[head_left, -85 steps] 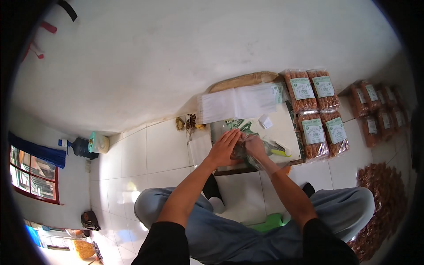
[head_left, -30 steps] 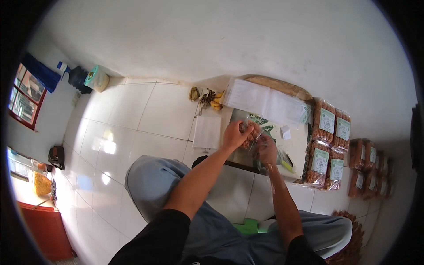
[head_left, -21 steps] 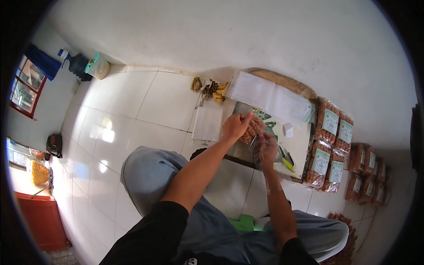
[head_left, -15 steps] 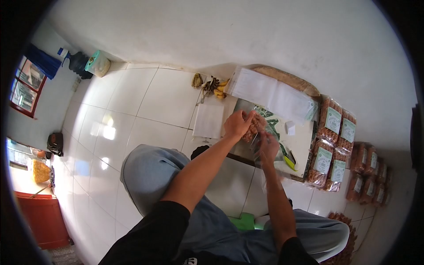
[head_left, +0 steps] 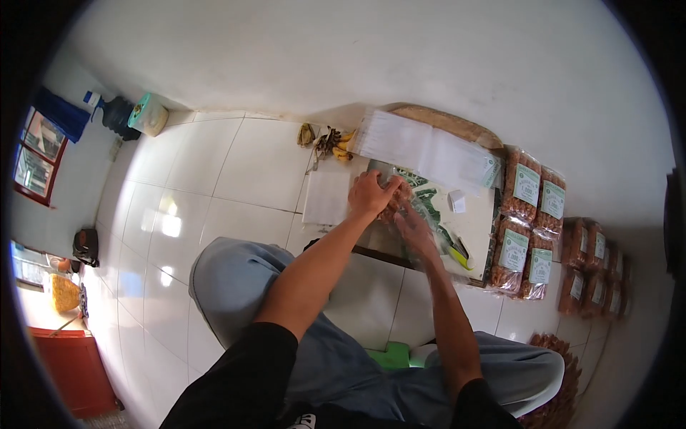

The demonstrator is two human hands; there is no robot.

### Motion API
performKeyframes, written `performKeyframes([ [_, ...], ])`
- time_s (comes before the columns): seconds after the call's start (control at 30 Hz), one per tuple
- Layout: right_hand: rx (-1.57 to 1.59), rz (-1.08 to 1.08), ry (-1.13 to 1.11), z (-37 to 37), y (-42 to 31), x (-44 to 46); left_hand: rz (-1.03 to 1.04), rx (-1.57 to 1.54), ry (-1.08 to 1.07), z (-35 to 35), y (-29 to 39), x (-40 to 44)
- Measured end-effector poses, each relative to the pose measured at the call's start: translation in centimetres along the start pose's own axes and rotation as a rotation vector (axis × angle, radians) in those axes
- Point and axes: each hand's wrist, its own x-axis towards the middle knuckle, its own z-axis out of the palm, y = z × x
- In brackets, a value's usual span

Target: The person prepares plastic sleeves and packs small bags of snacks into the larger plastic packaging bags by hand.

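Observation:
My left hand (head_left: 371, 195) is closed on the upper left side of a clear plastic bag of brown snacks (head_left: 394, 203) above the low table (head_left: 471, 227). At the bag's right side is my right hand (head_left: 416, 230), smeared by motion, with its fingers against the plastic; their grip is hard to make out. To the right of it lies a yellow-green cutter (head_left: 459, 256). A small white paper piece (head_left: 456, 201) rests on the tabletop. Flat clear bags (head_left: 429, 149) are spread along the table's far edge.
Labelled packs (head_left: 521, 186) stand right of the table, with more packs (head_left: 593, 268) beyond. Bananas (head_left: 341, 146) and a white stack (head_left: 326, 198) lie left of it. Loose brown packets (head_left: 554, 400) are near my right knee. A green object (head_left: 391, 355) sits between my legs.
The view has swung left since the oldest frame. The snack bag has come up off the tabletop into my hands. Lately my right hand has moved up and left against the bag.

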Motion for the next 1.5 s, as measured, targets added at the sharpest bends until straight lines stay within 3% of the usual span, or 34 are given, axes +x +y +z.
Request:
performKeyframes([
  [0.07,0.018,-0.05,-0.031,-0.3,-0.2,-0.1,0.115,-0.193,0.118,0.9,-0.6,0.3],
  [0.13,0.037,-0.095,-0.062,-1.0,-1.5,-0.1,0.19,-0.174,0.103,0.9,-0.6,0.1],
  [0.23,-0.041,0.135,-0.251,-1.4,-1.2,0.6,0.297,-0.087,0.094,0.9,-0.5,0.0],
  [0.33,-0.033,-0.106,-0.134,-0.5,0.3,1.0,0.316,0.025,0.098,0.6,-0.4,-0.4],
  [0.43,-0.106,-0.038,-0.135,-0.8,0.0,0.5,0.297,0.073,0.094,0.2,0.1,-0.4],
  [0.5,-0.094,0.006,0.094,-0.2,-0.2,-0.5,0.281,0.086,0.092,0.2,0.1,-0.4],
  [0.53,-0.091,0.006,0.092,0.3,0.1,-0.6,0.299,0.095,0.119,0.5,-0.1,-0.3],
  [0.6,0.203,-0.243,0.217,1.3,-0.1,-0.8,0.311,0.109,0.143,0.7,-0.4,-0.3],
  [0.73,0.392,-0.202,0.06,0.7,-1.9,-0.4,0.348,0.144,0.106,0.1,0.1,-0.1],
  [0.83,0.814,-0.158,-0.115,0.9,-1.4,0.1,0.361,0.17,0.1,0.0,0.4,-0.1],
  [0.9,0.422,-0.28,0.002,0.3,-1.5,-0.3,0.374,0.18,0.112,-0.1,0.7,0.0],
  [0.93,0.421,-0.282,0.003,0.1,-2.5,-0.6,0.371,0.187,0.098,-0.2,0.7,-0.1],
  [1.0,0.315,0.103,0.128,0.1,-4.1,-1.3,0.365,0.197,0.086,-0.4,0.6,0.0],
  [1.03,0.318,0.102,0.126,0.3,-3.8,-1.3,0.374,0.2,0.073,-0.4,0.5,0.1],
  [1.1,0.029,0.11,0.116,0.7,-1.9,-1.2,0.38,0.204,0.054,-0.2,0.2,0.1],
  [1.13,0.03,0.111,0.116,1.8,1.2,-0.5,0.377,0.214,0.065,-0.1,0.2,0.2],
  [1.17,0.328,-0.045,0.142,3.7,5.8,0.6,0.375,0.224,0.075,0.0,0.2,0.2],
  [1.23,0.625,-0.202,0.171,4.5,6.6,1.0,0.387,0.206,0.101,0.5,-0.1,0.3],
  [1.33,0.414,-0.106,0.234,4.5,4.0,0.5,0.375,0.186,0.111,0.5,0.1,0.2],
  [1.4,-0.122,-0.138,0.178,2.6,-0.4,-0.9,0.351,0.188,0.092,0.5,0.0,0.1],
  [1.5,-0.277,-0.196,0.237,2.4,-1.6,-1.2,0.384,0.18,0.114,0.5,-0.1,0.1],
])
